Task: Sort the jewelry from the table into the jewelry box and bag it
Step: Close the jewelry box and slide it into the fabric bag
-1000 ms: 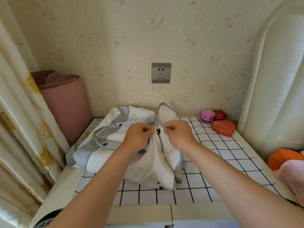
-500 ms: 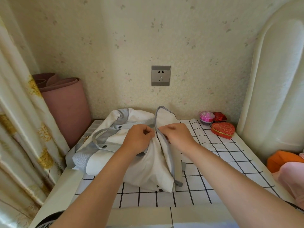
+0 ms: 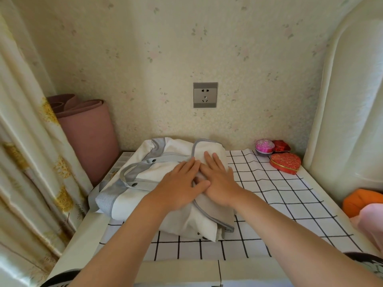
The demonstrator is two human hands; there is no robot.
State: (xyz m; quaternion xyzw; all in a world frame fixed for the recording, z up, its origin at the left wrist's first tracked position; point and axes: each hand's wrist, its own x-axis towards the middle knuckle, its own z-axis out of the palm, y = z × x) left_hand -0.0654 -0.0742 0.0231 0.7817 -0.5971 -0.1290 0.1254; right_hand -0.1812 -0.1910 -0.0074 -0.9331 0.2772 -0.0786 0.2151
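Both hands lie flat on the bag (image 3: 145, 183). The left hand (image 3: 182, 183) and right hand (image 3: 217, 179) sit side by side, thumbs touching, fingers (image 3: 215, 160) straight and gripping nothing, pressing the flap (image 3: 209, 151) down.

Risks:
- The fastening under the palms is hidden. If it has not caught, the flap is likely to lift once pressure comes off.
- The bag overhangs the bench (image 3: 91, 235) left of the fingers, so a push that way could slide it off.
- A clear compartment tray (image 3: 124, 159) shows at the bag's far-left edge. Whether it is inside or beneath cannot be told.
- The heart-shaped box (image 3: 285, 163), pink round box (image 3: 264, 146) and small red box (image 3: 280, 146) stand well right of the fingers, unbagged.

Orientation: the bag lies flat, its long axis apparently running from left of the fingers toward the wrists' right. The handles trail left, and the flap's piped edge runs from beyond the fingertips back past the right wrist.
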